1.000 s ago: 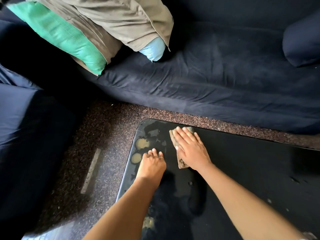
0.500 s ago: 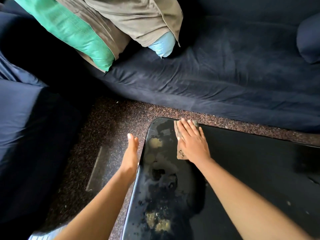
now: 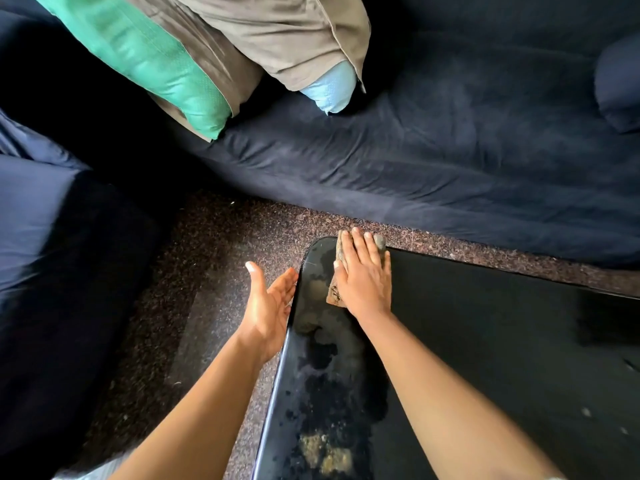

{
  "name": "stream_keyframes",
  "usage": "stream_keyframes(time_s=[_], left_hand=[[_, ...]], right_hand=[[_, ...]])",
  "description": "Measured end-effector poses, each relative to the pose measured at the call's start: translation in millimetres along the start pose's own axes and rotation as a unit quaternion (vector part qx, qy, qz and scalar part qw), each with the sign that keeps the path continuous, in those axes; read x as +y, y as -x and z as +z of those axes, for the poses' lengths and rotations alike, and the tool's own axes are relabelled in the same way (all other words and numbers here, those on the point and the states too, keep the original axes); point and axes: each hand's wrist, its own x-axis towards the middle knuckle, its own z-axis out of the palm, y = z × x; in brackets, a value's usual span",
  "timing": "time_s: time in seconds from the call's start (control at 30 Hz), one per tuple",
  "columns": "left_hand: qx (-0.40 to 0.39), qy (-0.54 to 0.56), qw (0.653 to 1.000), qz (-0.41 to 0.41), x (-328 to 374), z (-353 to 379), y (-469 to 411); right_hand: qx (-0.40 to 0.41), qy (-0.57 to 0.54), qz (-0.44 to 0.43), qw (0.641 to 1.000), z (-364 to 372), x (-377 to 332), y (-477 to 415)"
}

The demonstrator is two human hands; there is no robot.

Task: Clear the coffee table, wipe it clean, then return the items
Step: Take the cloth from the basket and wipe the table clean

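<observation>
At the coffee table corner, right hand flat on cloth.

Brown cloth flat on glossy black coffee table corner.

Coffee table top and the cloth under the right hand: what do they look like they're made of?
Coffee table: looks like black glass or high-gloss lacquer; it mirrors the light and shows smeared streaks. I can't tell which. Cloth: a soft, worn brownish rag, crumpled and flattened under the right hand.

Two hands, one cloth, one table, two pillows.
</observation>
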Motion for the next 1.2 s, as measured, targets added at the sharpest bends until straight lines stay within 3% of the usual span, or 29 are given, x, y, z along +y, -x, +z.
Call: stream_keyframes(time_s=[0.2,0.27,0.4,0.47,0.57,0.63,0.83,0.87,0.93,1.0,1.07,1.13,1.2], left_hand=[[-0.024,-0.006,1.000,0.004,-2.8,-6.8,-0.2],[-0.033,-0.002,0.999,0.005,-3.3,-7.9,-0.9],[-0.032,0.000,0.999,0.007,-6.3,-8.3,-1.2],[-0.029,0.002,0.999,0.012,-7.3,-7.9,-1.7],[-0.028,0.009,0.999,0.015,-7.1,-6.9,-2.0],[-0.027,0.012,0.999,0.013,-6.4,-6.9,-1.3],[-0.021,0.022,0.999,0.016,-10.5,-6.5,-3.4],[-0.019,0.029,0.999,0.018,-10.8,-6.5,-4.0],[-0.016,0.045,0.999,0.022,-11.9,-6.5,-3.1],[-0.013,0.058,0.998,0.028,-12.6,-6.5,-2.4],[-0.011,0.071,0.997,0.027,-13.4,-6.8,-1.2],[-0.008,0.075,0.997,0.027,-15.5,-8.1,-2.5],[-0.008,0.080,0.996,0.029,-17.8,-9.8,-3.8]], right_hand=[[-0.066,0.047,-0.262,0.962,-7.0,32.1,12.3],[-0.062,0.045,-0.227,0.971,-11.2,40.9,7.2],[-0.023,0.018,-0.051,0.998,-4.6,2.4,-12.0],[-0.019,0.011,-0.078,0.997,-0.8,-11.1,-10.0],[-0.062,0.038,-0.252,0.965,-2.0,11.5,6.8],[-0.094,0.055,-0.312,0.944,-9.9,35.5,9.7],[-0.030,0.023,-0.087,0.995,-6.9,1.9,-10.0],[-0.025,0.016,-0.092,0.995,-4.7,-5.6,-8.8],[-0.048,0.024,-0.179,0.982,0.8,-0.5,0.3],[-0.093,0.039,-0.313,0.944,-1.6,23.9,11.0],[-0.135,0.058,-0.380,0.913,-10.1,49.1,10.8],[-0.126,0.069,-0.332,0.932,-14.3,57.6,0.1],[-0.083,0.057,-0.211,0.972,-12.9,40.4,-7.1]])
